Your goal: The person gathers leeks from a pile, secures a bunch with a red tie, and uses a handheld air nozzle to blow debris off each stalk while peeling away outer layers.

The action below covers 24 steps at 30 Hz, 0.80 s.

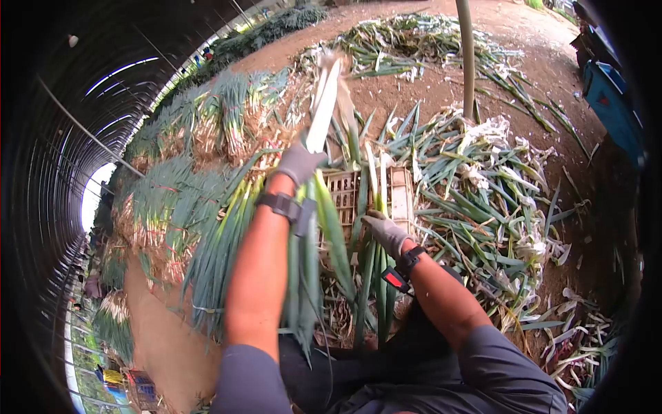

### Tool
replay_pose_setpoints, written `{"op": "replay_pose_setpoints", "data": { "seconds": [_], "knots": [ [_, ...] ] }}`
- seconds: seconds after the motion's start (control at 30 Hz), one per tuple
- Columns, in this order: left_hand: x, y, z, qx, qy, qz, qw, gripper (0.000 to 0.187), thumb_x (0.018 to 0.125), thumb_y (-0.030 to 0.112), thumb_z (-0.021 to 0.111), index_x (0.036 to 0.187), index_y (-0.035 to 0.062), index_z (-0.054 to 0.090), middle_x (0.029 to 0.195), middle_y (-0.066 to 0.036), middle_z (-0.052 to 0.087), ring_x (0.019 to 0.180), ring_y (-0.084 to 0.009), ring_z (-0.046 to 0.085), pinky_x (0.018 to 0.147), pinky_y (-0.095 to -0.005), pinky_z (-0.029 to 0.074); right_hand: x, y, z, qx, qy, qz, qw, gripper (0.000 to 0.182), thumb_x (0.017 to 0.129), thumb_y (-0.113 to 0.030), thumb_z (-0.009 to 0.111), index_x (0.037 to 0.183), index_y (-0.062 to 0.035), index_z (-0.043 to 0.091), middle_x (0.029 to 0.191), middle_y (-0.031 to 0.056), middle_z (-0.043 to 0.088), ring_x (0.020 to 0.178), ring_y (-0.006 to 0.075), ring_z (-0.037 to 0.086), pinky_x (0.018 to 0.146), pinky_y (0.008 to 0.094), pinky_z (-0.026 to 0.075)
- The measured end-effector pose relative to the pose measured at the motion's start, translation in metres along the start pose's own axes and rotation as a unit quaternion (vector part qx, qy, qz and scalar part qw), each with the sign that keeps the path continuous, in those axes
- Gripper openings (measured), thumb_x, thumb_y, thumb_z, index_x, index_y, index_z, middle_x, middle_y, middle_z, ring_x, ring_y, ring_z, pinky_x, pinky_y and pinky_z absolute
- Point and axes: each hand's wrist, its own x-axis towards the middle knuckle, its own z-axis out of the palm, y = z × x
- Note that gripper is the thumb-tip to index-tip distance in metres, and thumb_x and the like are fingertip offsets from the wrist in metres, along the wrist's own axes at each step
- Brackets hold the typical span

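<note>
My left hand, in a grey glove, is closed round a green onion. The white stalk points up and away, its far end blurred, and green leaves hang down below the hand. To the right, my right hand, also gloved, has its fingers closed round green leaves of another onion beside a beige plastic crate. More long green leaves lie left of my left forearm.
Bundled onions lie in rows at the left. Loose leaves and peelings are heaped at the right, with another heap at the far side. A pole stands beyond the crate, and a blue object is at the far right.
</note>
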Motion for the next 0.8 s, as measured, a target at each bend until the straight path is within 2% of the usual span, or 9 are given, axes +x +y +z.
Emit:
{"op": "replay_pose_setpoints", "data": {
  "seconds": [0.2,0.4,0.53,0.6,0.63,0.7,0.73,0.77,0.8],
  "knots": [
    [-0.002,0.102,-0.183,0.046,0.008,0.096,0.994,0.067,0.08,0.013,0.072,0.14,0.0008,0.049,0.096,-0.011,0.069,0.079,-0.0174,0.068,0.073,-0.032,0.058,0.018,0.013,-0.007,-0.014,-0.002,-0.037,0.999,0.07,0.093,-0.034,0.068,0.146,0.0034,0.043,0.133,0.0187,0.06,0.117,0.0271,0.06,0.094,0.0338,0.051],
    [-0.068,0.147,-0.283,-0.138,0.071,0.132,0.979,0.036,0.082,0.024,0.075,0.104,-0.0014,0.063,0.082,-0.014,0.073,0.071,-0.0174,0.069,0.064,-0.0321,0.057,0.0,0.013,-0.002,0.096,-0.014,-0.022,0.995,0.056,0.095,-0.026,0.067,0.14,0.0018,0.05,0.11,0.0087,0.067,0.093,0.0152,0.061,0.078,0.0288,0.05],
    [-0.112,0.216,-0.352,-0.125,0.071,0.15,0.978,0.039,0.088,0.027,0.071,0.114,-0.0006,0.063,0.094,-0.011,0.072,0.081,-0.0213,0.071,0.075,-0.0334,0.059,0.01,0.022,0.0,0.095,0.019,-0.029,0.995,0.051,0.093,-0.028,0.069,0.133,0.0017,0.057,0.11,0.0058,0.066,0.092,0.0148,0.06,0.078,0.028,0.049],
    [-0.109,0.239,-0.408,-0.045,0.058,0.16,0.984,0.041,0.087,0.027,0.072,0.117,0.0003,0.064,0.095,-0.01,0.071,0.079,-0.0183,0.069,0.072,-0.0323,0.057,0.011,0.022,0.001,0.016,0.043,-0.058,0.997,0.048,0.093,-0.029,0.068,0.13,0.0001,0.06,0.108,0.0058,0.068,0.089,0.014,0.061,0.076,0.0281,0.05],
    [-0.185,0.302,-0.335,0.042,0.212,0.173,0.961,0.026,0.083,0.016,0.07,0.103,0.0017,0.061,0.079,-0.009,0.067,0.068,-0.0169,0.069,0.059,-0.0315,0.057,0.002,0.022,0.005,-0.023,0.031,-0.073,0.997,0.045,0.093,-0.03,0.067,0.129,-0.0013,0.062,0.106,0.0055,0.068,0.088,0.0138,0.061,0.075,0.028,0.05],
    [-0.185,0.307,-0.346,0.175,0.082,0.213,0.958,0.026,0.083,0.013,0.063,0.107,0.0037,0.06,0.083,-0.006,0.063,0.071,-0.0143,0.063,0.063,-0.0301,0.053,-0.04,-0.007,0.022,-0.102,0.009,-0.108,0.989,0.041,0.094,-0.03,0.066,0.125,-0.0042,0.066,0.101,0.0051,0.07,0.086,0.0136,0.062,0.075,0.028,0.051],
    [-0.189,0.31,-0.334,0.213,0.039,0.194,0.957,0.032,0.079,0.008,0.06,0.111,0.0048,0.059,0.088,-0.005,0.062,0.074,-0.0136,0.06,0.065,-0.0309,0.052,-0.073,-0.022,0.029,-0.113,-0.074,-0.1,0.986,0.037,0.096,-0.027,0.068,0.124,-0.0031,0.067,0.095,0.0021,0.071,0.082,0.0092,0.06,0.073,0.0238,0.048],
    [-0.135,0.266,-0.384,0.319,0.007,0.099,0.942,0.048,0.083,0.026,0.073,0.121,-0.001,0.062,0.095,-0.01,0.071,0.077,-0.018,0.066,0.071,-0.0323,0.056,-0.11,-0.042,0.036,-0.164,-0.141,-0.081,0.973,0.039,0.097,-0.027,0.067,0.127,-0.0034,0.066,0.101,0.0034,0.073,0.089,0.0116,0.064,0.083,0.0239,0.051],
    [-0.157,0.266,-0.329,0.416,0.003,0.182,0.891,0.059,0.078,0.023,0.071,0.13,-0.0004,0.057,0.094,-0.013,0.07,0.078,-0.0198,0.065,0.072,-0.0323,0.055,-0.166,-0.082,0.043,-0.247,-0.252,-0.053,0.934,0.036,0.098,-0.027,0.067,0.125,-0.0028,0.068,0.107,0.0042,0.074,0.098,0.0128,0.066,0.089,0.0252,0.052]
  ]
}}
